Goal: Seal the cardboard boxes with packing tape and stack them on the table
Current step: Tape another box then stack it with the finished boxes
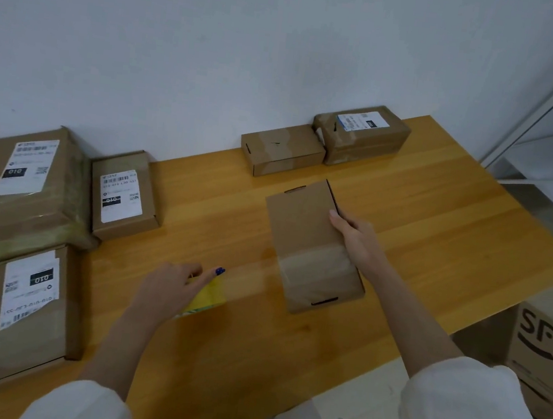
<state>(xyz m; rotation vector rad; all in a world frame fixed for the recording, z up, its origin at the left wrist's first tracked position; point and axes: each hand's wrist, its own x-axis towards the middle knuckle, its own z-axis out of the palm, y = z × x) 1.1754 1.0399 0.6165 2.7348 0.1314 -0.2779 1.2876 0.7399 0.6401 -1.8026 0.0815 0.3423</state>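
Note:
A flat brown cardboard box [303, 233] lies in the middle of the wooden table [437, 234], with a band of clear tape across its near half. My right hand [354, 239] grips the box along its right edge. My left hand [173, 287] holds a yellow tape dispenser [210, 298] down on the table to the left of the box. A stretch of clear tape [254, 272] runs from the dispenser to the box.
Three labelled boxes [22, 187] [125, 195] [29, 312] lie at the table's left end. Two taped boxes [282, 148] [362, 136] stand against the back wall. A large printed carton [542, 346] sits off the table's right edge, below a metal shelf frame [549, 102].

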